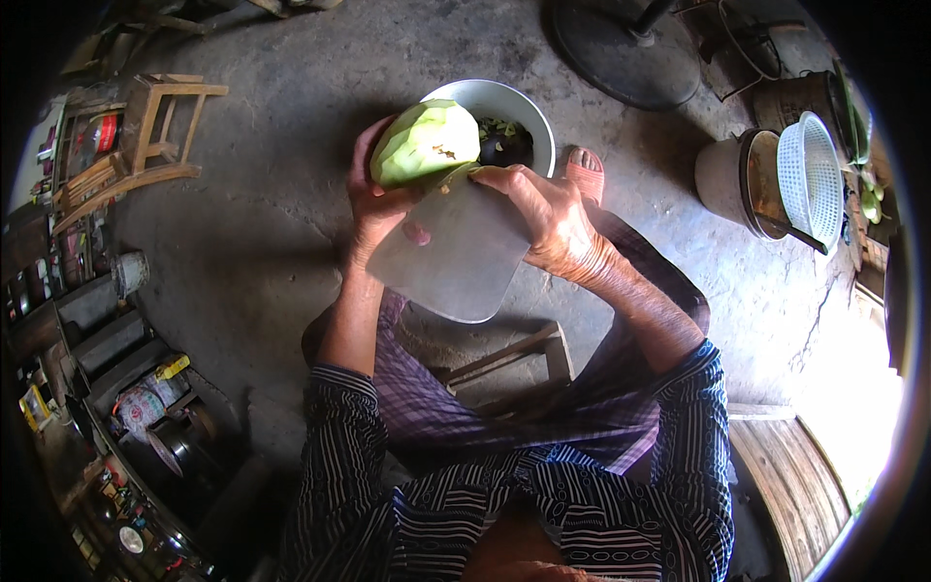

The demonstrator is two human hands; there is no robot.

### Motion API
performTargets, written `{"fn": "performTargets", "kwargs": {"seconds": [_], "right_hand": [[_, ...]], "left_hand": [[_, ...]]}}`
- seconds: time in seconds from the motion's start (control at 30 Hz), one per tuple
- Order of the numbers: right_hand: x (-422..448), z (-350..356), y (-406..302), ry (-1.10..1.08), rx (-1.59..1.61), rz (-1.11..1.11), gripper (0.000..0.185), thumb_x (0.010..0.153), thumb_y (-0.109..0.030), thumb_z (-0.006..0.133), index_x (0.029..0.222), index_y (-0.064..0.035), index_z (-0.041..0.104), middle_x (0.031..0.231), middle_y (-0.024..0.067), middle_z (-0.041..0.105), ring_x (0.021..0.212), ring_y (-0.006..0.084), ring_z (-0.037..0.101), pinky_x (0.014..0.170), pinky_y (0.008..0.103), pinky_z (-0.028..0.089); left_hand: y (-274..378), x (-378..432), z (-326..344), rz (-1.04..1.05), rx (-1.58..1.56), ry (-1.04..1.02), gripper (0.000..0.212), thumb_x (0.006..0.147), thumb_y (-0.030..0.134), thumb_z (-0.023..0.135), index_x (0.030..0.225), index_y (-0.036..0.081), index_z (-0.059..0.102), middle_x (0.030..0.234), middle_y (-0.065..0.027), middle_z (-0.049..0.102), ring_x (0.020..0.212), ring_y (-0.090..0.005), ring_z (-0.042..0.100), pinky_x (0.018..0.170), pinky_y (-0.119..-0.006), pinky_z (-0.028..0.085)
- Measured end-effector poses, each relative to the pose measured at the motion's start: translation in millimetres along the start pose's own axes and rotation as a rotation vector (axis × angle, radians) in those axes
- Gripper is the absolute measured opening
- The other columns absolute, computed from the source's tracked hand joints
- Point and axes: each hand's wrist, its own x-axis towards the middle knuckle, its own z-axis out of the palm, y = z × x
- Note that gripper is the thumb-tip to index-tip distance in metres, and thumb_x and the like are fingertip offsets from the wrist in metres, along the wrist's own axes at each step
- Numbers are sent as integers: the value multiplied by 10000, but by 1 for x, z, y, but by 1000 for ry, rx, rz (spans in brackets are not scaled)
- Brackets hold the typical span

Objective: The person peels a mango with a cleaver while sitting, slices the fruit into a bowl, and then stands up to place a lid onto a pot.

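A large pale-green gourd or melon (425, 142), its surface cut in flat facets, rests in my left hand (371, 164), which wraps its left side and underside. A small brown blemish marks its right side. In my right hand (549, 211) is a broad metal cleaver (458, 247). The blade's far edge lies against the near side of the gourd, and the handle is hidden by my hand. A pinkish patch shows on the blade; I cannot tell what it is. Just beyond is a pale round pot (544, 138) with green peelings (502, 131) over a dark interior.
My sandalled foot (584, 174) stands beside the pot. A white perforated basket (811, 182) leans over a bucket (724, 178) at right. A round black stand base (625, 54) is at the back. Left are a small wooden chair (149, 124) and cluttered shelves (109, 335).
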Motion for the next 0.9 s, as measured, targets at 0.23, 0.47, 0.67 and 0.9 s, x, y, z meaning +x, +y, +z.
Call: {"fn": "performTargets", "kwargs": {"seconds": [0.23, 0.47, 0.67, 0.9], "right_hand": [[-1, 4, -1, -20, -20, -14, 541, 605, -72, 695, 1113, -30, 515, 824, 106, 579, 691, 269, 631, 601, 351, 527], [0, -2, -1, -104, 10, -18, 520, 612, -70, 689, 1101, -26, 517, 824, 115, 580, 686, 275, 628, 603, 351, 524], [-2, -4, -1, -102, -37, -40, 559, 582, -82, 699, 1108, -37, 518, 836, 112, 586, 686, 272, 629, 604, 354, 522], [-4, 1, 1, -81, 35, -19, 566, 577, -114, 712, 1103, -37, 518, 842, 113, 588, 681, 272, 628, 606, 353, 522]], "left_hand": [[-8, -2, -10, -120, 68, 49, 781, 619, 42, 761, 1279, -24, 349, 1219, -155, 498, 1114, -237, 511, 967, -375, 418], [-2, -2, -14, -194, -77, 57, 781, 586, 96, 740, 1273, -4, 383, 1185, -133, 518, 1058, -220, 534, 847, -305, 474], [-2, -3, -9, -226, -50, 85, 786, 578, 103, 740, 1274, 1, 388, 1182, -121, 519, 1075, -213, 519, 827, -291, 471], [-5, -4, -8, -184, -11, 67, 789, 579, 58, 771, 1267, -8, 391, 1198, -131, 513, 1091, -219, 514, 907, -330, 452]]}}
